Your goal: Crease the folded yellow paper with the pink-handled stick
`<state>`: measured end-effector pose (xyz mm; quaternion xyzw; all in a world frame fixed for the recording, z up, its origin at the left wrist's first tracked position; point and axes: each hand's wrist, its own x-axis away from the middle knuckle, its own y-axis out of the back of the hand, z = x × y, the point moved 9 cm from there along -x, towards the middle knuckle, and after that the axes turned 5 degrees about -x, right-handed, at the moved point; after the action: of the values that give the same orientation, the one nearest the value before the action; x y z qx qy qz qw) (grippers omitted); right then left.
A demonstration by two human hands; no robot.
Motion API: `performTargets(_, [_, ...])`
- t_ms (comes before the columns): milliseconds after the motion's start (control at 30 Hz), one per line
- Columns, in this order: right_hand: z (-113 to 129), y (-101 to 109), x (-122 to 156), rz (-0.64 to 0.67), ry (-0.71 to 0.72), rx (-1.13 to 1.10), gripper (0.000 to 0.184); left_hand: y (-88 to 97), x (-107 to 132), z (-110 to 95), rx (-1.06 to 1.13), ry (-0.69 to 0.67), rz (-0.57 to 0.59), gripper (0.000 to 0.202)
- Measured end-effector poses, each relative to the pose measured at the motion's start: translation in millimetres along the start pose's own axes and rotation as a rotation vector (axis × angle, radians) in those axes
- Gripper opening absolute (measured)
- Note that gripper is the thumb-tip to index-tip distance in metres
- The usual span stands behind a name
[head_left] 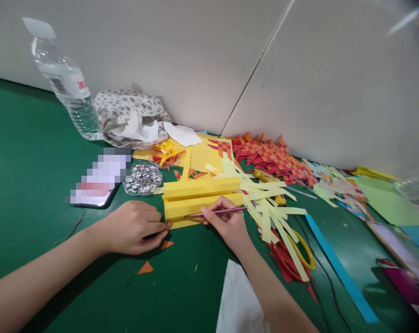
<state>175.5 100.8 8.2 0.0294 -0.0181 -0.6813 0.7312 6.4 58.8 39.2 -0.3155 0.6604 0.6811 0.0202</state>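
A sheet of yellow paper [186, 210], creased into lengthwise pleats, lies on the green table in front of me. My left hand [136, 226] is closed at its lower left corner, thumb and fingertips pinching the paper's edge. In my right hand [228, 224] is a thin purplish pencil [226, 211], held nearly level across the paper with its tip pointing left. The lower fingers of that hand rest by the paper's front edge. Pale yellow paper strips [268, 208] are heaped just right of the sheet, some reaching over red-handled scissors [287, 259].
A phone [100, 178], a pack of googly eyes [143, 179] and a water bottle [67, 88] stand or lie leftward. Woven red-orange paper fish [268, 155] are piled along the wall. A blue strip [341, 268] and white paper [239, 300] lie nearer me.
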Motion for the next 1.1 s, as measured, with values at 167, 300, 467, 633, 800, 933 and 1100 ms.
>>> performTargets(167, [0.9,32.6,-3.4,-0.133,0.07,-0.003,0.028,-0.2,2.1,-0.5,-0.012,-0.002,0.002,0.021])
performTargets(300, [9.3,33.5,0.9,-0.169,0.125,0.004,0.028,0.2,1.8,-1.4,-0.015,-0.002,0.002,0.02])
performTargets(467, [9.3,-4.5,7.9,-0.03,0.055,0.009,0.025,1.8,-1.0,-1.3,-0.021,-0.001,0.0,0.02])
performTargets(633, [7.2,-25.1,8.6,0.06,0.014,0.049,0.023,-0.5,-0.1,-0.5,-0.018,0.003,0.016,0.02])
performTargets(800, [5.8,-10.4,3.7,-0.009,0.021,0.043,0.026,-0.2,0.9,-1.4,-0.007,0.004,0.016,0.02])
performTargets(933, [3.6,9.4,1.6,-0.092,0.046,0.03,0.029,1.4,1.6,-1.7,-0.008,0.005,0.003,0.02])
performTargets(1100, [7.3,8.3,5.0,-0.112,0.091,0.008,0.029,1.6,0.9,-0.8,-0.029,0.007,-0.001,0.021])
